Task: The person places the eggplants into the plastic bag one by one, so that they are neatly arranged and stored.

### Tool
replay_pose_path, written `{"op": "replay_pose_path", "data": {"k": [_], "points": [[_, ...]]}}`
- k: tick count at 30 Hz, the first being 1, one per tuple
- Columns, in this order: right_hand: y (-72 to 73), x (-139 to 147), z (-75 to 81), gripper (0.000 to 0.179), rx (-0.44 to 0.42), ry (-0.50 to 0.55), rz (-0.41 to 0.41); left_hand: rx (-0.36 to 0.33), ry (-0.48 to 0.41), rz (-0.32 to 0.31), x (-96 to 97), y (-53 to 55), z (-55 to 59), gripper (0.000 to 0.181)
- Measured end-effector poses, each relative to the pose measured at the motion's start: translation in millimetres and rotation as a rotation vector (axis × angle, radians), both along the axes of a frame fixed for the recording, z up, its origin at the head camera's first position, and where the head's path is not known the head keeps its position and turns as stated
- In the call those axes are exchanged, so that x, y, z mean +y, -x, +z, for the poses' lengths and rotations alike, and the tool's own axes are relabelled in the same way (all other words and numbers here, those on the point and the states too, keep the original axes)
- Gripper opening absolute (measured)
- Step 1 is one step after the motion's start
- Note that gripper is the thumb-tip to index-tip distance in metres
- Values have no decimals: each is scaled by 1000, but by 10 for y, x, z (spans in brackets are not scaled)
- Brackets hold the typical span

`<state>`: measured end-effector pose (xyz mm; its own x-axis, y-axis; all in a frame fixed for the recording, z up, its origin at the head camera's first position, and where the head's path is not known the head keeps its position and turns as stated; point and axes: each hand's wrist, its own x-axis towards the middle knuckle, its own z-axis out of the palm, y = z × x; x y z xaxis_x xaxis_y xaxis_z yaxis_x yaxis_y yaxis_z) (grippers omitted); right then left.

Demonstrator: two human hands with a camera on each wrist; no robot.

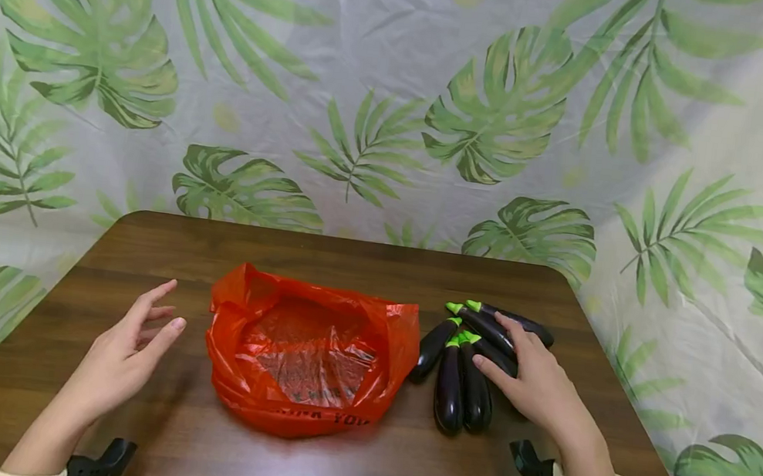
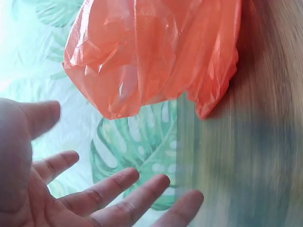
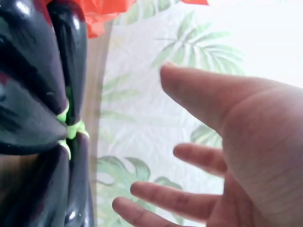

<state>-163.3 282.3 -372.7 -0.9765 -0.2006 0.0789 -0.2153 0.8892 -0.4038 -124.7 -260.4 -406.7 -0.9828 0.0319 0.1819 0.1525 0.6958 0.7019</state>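
A red plastic bag (image 1: 306, 422) stands on the table with its mouth spread wide and dark lettering on its front. Left of it, my left hand (image 1: 124, 358) hovers with fingers apart, holding nothing; the left wrist view shows the bag's side (image 2: 151, 52) beyond those fingers. To the bag's right lie several dark purple eggplants (image 1: 450, 393) with bright green caps, fanned out with the caps close together. My right hand (image 1: 537, 378) is over the right side of this group, thumb and fingers spread and nothing in its grasp. In the right wrist view the eggplants (image 3: 28, 52) are beside the hand.
The brown wooden table (image 1: 245, 472) has rounded far corners. Behind it hangs a pale curtain (image 1: 387, 52) with green leaf print, which continues along the right side. Black wrist mounts (image 1: 99, 464) sit at both wrists, by the light sleeves.
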Motion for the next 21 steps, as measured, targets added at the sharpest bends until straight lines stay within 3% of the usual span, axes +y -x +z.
{"op": "replay_pose_path", "data": {"k": [6,10,15,21], "points": [[161,-18,-3,75,-21,108,2,-152,-277,-92,-38,111,-56,72],[270,-40,0,75,-100,153,-5,-216,-447,-160,-78,195,-142,72],[388,-85,-16,77,-220,189,-3,-225,-527,-194,-59,249,-226,71],[540,-132,-33,79,-297,213,5,-216,-565,-241,6,281,-290,74]]}}
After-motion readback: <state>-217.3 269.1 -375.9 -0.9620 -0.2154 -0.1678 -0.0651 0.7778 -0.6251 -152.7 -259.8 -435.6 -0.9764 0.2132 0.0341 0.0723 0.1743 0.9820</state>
